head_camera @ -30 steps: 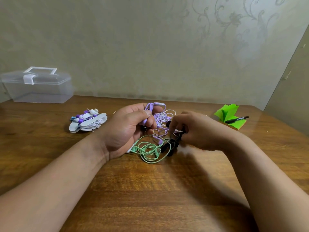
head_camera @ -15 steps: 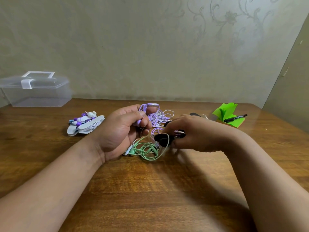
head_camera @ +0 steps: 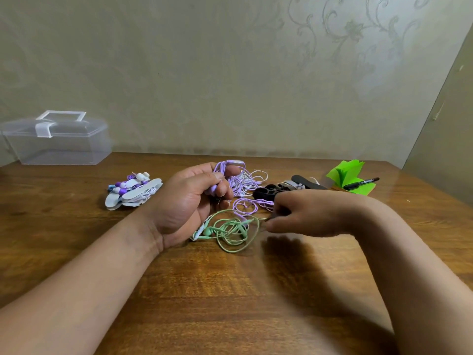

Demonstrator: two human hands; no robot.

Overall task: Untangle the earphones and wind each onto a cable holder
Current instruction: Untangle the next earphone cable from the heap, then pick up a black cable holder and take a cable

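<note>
Both forearms reach in across the table (head_camera: pixel 230 290) from its near edge. In the middle, the green earphones (head_camera: pixel 231 233) lie in a loose tangle on the wood. The left hand (head_camera: pixel 186 203) rests its heel just beside them, its fingers curled round a bunch of the purple earphones (head_camera: pixel 243 184), whose remaining loops spill onto the table behind. The right hand (head_camera: pixel 304 216) hovers at the tangle's right side, fingers bent down and pinching a thin strand of the green earphones. Just behind that hand lies a black holder (head_camera: pixel 265 193), with more holders (head_camera: pixel 304 182) beyond. Left of the left hand sits a wound bundle (head_camera: pixel 133 193). By the far right corner are green notes (head_camera: pixel 349 172) with a pen (head_camera: pixel 361 183) on them, and at the far left corner a clear box (head_camera: pixel 56 142).
</note>
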